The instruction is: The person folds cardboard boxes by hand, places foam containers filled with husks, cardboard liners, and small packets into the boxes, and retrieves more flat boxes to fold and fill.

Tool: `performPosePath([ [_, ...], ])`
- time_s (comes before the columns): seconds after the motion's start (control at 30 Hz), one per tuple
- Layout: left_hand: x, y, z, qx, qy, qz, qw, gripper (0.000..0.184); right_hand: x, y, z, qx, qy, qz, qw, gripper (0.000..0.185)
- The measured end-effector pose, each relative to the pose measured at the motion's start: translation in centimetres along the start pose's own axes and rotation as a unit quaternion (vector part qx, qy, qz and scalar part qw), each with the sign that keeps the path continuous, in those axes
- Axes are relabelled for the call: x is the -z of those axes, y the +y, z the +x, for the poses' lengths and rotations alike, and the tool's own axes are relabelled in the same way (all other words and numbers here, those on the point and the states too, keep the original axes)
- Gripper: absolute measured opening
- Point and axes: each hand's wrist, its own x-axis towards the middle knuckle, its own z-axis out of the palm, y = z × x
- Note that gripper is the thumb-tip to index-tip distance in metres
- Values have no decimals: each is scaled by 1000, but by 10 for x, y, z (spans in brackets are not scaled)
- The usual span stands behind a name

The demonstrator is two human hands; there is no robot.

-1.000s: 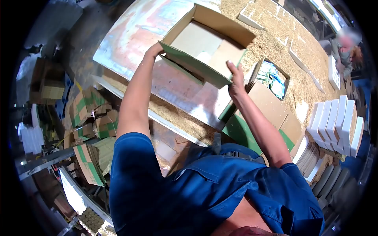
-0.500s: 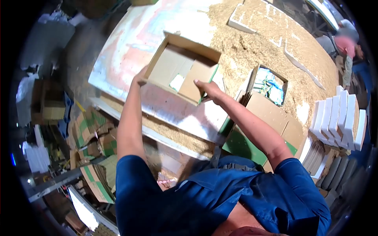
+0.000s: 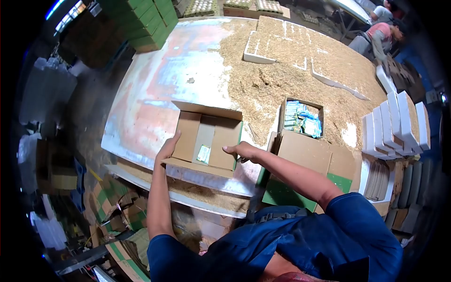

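An open cardboard box (image 3: 193, 134) with a green outer side rests near the front edge of the table, between my two hands. A small printed packet (image 3: 203, 154) lies on its bottom. My left hand (image 3: 168, 148) is closed on the box's left wall, its fingers partly hidden by the cardboard. On the right wall, my right hand (image 3: 243, 151) has its thumb over the rim and its fingers outside. To the right stands a smaller box (image 3: 282, 115) filled with blue-and-white packets (image 3: 303, 118).
Wood shavings (image 3: 272, 89) cover much of the table (image 3: 155, 113). Flattened cartons (image 3: 303, 152) lie at my right, beside stacked white foam pieces (image 3: 392, 124). Green boxes (image 3: 145, 23) and egg trays (image 3: 202, 7) stand beyond the table. A person (image 3: 378, 35) bends at the far right.
The view has tilted up, showing more beyond the table. The box sits flatter and closer to the table's front edge, with both hands still on it.
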Motion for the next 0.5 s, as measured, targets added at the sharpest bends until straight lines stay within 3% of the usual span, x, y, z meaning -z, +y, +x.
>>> performPosePath([
  [0.17, -2, 13, -1, 7, 44, 81, 996, 87, 4, 12, 18, 6, 33, -47, 998, 64],
  [0.2, -6, 28, -9, 39, 26, 87, 995, 92, 2, 16, 19, 10, 40, -38, 998, 64],
  [0.3, 4, 24, 1, 15, 17, 148, 989, 97, 10, 17, 31, -18, -14, -12, 1000, 66],
  [0.4, 26, -11, 35, -26, 18, 193, 981, 100, -1, 29, 22, 22, -14, 84, 996, 70],
  [0.5, 25, -13, 36, 5, -17, 179, 984, 102, 5, 36, 27, 44, -51, 107, 992, 74],
])
